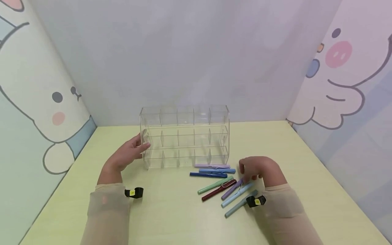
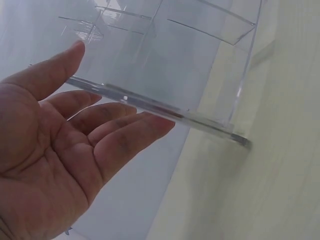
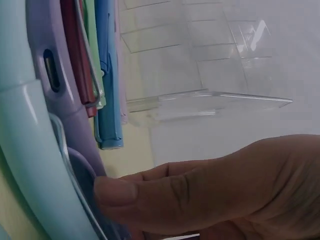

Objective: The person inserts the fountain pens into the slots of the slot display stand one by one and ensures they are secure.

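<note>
A clear plastic rack [image 1: 186, 157] with three tiers of compartments stands on the table. My left hand [image 1: 128, 153] holds its left side panel, the thumb on the inner face and the fingers on the outer face, as the left wrist view [image 2: 75, 135] shows. Right of the rack, my right hand [image 1: 258, 168] pinches the cap end of a purple pen [image 1: 231, 190]. In the right wrist view the thumb [image 3: 117, 192] lies against that pen's cap; the other fingertips are mostly hidden. Beside it lies a light blue pen [image 1: 235, 195], and on its other side a dark red pen [image 1: 217, 191].
A green pen [image 1: 214, 185], a dark blue pen [image 1: 208, 175], a blue pen [image 1: 215, 170] and a lilac pen [image 1: 211, 166] lie before the rack. A grey-green pen [image 1: 237, 208] lies nearest me, partly behind the right wrist camera. Cartoon-printed panels [image 1: 340, 85] flank the table.
</note>
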Tool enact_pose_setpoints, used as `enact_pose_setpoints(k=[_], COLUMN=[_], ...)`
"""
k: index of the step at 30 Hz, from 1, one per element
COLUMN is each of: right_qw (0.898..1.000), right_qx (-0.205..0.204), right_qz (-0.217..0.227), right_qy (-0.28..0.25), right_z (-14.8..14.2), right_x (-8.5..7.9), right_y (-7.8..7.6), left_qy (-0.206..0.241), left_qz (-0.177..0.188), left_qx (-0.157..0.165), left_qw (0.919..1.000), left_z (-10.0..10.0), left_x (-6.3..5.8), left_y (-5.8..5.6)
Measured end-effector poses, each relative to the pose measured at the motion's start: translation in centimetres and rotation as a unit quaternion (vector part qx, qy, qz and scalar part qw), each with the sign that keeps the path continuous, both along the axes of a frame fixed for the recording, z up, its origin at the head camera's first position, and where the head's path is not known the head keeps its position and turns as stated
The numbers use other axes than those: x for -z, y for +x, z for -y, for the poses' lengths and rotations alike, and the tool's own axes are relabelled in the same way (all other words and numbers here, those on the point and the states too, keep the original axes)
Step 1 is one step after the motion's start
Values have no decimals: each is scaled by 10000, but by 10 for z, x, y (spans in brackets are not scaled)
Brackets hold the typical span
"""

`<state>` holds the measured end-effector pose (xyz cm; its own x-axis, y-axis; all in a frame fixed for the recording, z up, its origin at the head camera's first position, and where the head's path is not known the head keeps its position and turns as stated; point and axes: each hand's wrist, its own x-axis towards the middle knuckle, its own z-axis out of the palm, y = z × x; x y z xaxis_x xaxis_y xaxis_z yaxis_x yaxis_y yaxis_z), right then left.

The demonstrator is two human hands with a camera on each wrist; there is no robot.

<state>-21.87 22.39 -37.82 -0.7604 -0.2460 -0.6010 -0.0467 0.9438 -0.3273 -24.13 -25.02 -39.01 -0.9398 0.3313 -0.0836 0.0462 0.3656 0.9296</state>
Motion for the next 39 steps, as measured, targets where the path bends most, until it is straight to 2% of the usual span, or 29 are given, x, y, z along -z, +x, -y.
enact_pose_setpoints(k=[10, 17, 21, 25, 28, 32, 39], right_qw=[9993, 9990, 9985, 9972, 9943, 9821, 9434], right_qx=[-233, -427, -475, -440, -384, -483, -827], right_qz=[61, -107, -197, -340, -387, -518, -807], right_qy=[-283, -125, -206, -493, -917, -1748, -3108], right_z=[-2, -2, -4, -12, -19, -27, -32], right_x=[0, 0, -2, -3, -5, -12, -31], right_y=[-1, -1, -2, -4, -7, -10, -8], left_qy=[106, 80, 76, 62, 49, 30, 24], left_qz=[116, 51, 59, 67, 58, 71, 81], left_qx=[-43, -32, -33, -44, -45, -63, -92], left_qw=[9999, 9999, 9999, 9999, 10000, 9999, 9999], left_z=[-2, -3, -3, -3, -3, -2, 0], left_x=[2, 1, 1, 1, 2, 1, 1], left_y=[-2, -2, -1, -1, -1, 0, 2])
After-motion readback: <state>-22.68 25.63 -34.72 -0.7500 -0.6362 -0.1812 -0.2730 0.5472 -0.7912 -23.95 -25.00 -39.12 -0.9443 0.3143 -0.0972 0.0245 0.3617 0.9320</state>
